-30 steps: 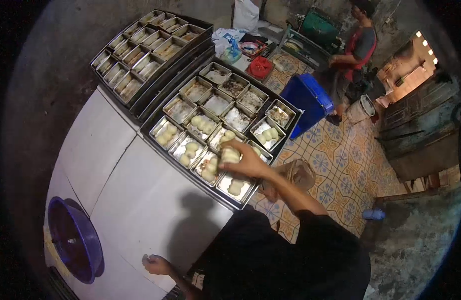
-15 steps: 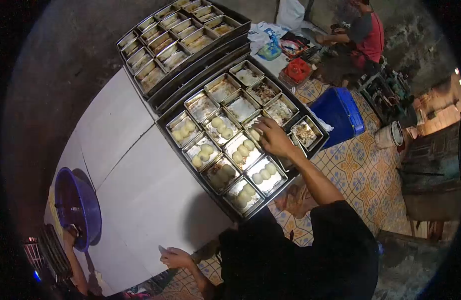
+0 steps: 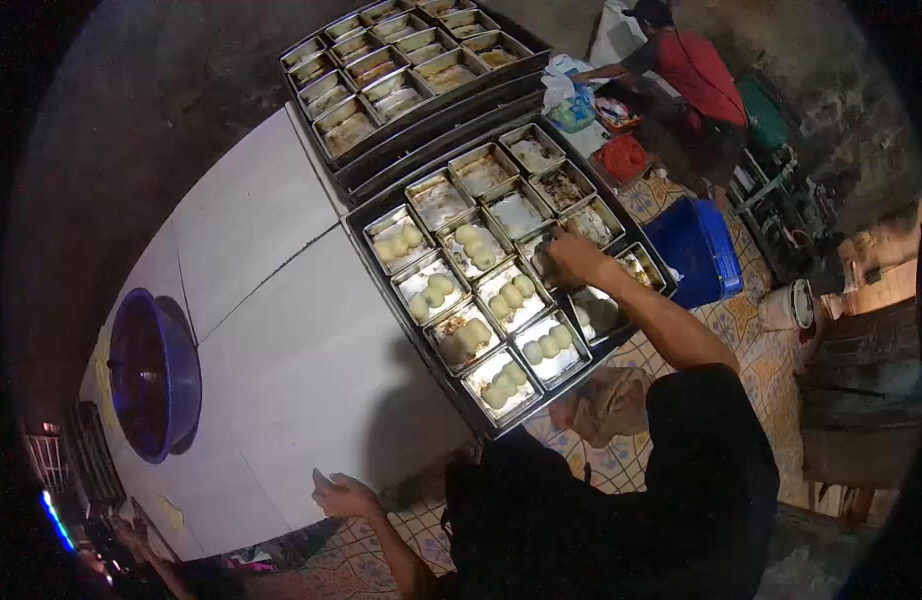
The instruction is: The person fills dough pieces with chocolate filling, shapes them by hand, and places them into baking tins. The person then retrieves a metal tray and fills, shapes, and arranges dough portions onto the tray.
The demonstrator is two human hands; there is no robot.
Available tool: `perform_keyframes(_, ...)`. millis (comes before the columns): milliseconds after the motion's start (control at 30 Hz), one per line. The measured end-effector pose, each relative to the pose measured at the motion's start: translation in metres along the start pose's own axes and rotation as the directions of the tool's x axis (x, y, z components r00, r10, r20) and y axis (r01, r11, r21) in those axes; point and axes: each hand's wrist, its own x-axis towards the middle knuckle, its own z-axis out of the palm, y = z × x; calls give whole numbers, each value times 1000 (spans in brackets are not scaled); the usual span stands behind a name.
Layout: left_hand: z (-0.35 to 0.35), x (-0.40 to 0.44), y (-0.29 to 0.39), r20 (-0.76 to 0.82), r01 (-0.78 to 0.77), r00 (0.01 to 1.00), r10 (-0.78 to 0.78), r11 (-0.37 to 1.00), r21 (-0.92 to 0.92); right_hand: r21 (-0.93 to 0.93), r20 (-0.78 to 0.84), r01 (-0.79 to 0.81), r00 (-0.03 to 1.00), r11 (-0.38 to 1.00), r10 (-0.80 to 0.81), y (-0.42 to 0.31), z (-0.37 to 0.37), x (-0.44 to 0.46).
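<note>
My right hand reaches down into one of the loaf tins on a dark tray, its fingers bent around a dough ball that they mostly hide. Pale dough balls lie in short rows in several tins nearer me. Farther tins, such as the one at the back, hold no dough and have brown-stained bottoms. Low over the white table, near its front edge, my left hand holds nothing, fingers apart.
Behind the tray stands a stack of trays with more tins. A purple basin sits at the table's left, with another person's hand below it. A blue crate stands on the tiled floor; a person in red bends beyond.
My view has shifted, so the trays sit farther right. My right hand has lowered into the tin. The other person's hand has left the basin's rim, and the person in red has leaned left.
</note>
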Motion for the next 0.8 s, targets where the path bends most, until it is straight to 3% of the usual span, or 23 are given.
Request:
perform_keyframes(33, -3, -1, 2, -17, 4, 1000, -5, 999, -48, 82, 29, -16, 999, 996, 13, 3, 2, 5)
perform_keyframes(100, -8, -1, 4, 30, 40, 999, -39, 998, -40, 186, -78, -75, 993, 980, 91, 12, 12, 1)
perform_keyframes(167, -15, 3, 13, 89, 110, 990, -107, 993, -29, 252, 13, -153, 988, 956, 155, 12, 12, -1)
perform_keyframes(233, -1, 0, 0, 20, 30, 999, -30, 1000, 10, 250, 290, -255, 940, 934, 179, -10, -33, -13)
perform_keyframes(333, 3, -1, -1, 41, 88, 995, -89, 996, 20, 121, -187, 46, 982, 992, -23, 1, 22, -28)
perform_keyframes(367, 6, 0, 0, 50, 130, 990, -131, 991, 27, 234, -268, 43, 963, 971, 22, 2, 36, -30)
perform_keyframes(467, -4, 1, 6, 29, 84, 996, -87, 993, 83, 278, -198, -113, 965, 954, 172, -19, 42, -47)
perform_keyframes(500, -7, 0, 4, -16, 56, 998, -57, 998, -23, 262, -224, -158, 949, 952, 219, -30, 42, -52)
perform_keyframes(600, -18, -6, 4, -51, -9, 999, 11, 999, 42, 268, -437, -257, 827, 929, 355, -81, 21, -71)
perform_keyframes(633, -5, -12, -14, -40, -113, 993, 111, 992, -54, 371, -473, -236, 784, 898, 402, -92, 31, -69)
perform_keyframes(667, 10, -20, -31, -200, -310, 941, 273, 932, -187, 426, -483, -163, 791, 890, 376, -111, 35, -73)
perform_keyframes(733, -26, -37, -44, -18, -405, 913, 407, 902, -151, 253, -489, -148, 833, 956, 258, -156, 59, -88)
perform_keyframes(767, -49, -47, -49, 72, -442, 886, 458, 882, -164, 261, -372, -197, 883, 945, 287, -180, 70, -94)
perform_keyframes(800, -74, -59, -64, 155, -447, 864, 480, 871, -206, 162, -405, -196, 881, 967, 247, -199, 79, -103)
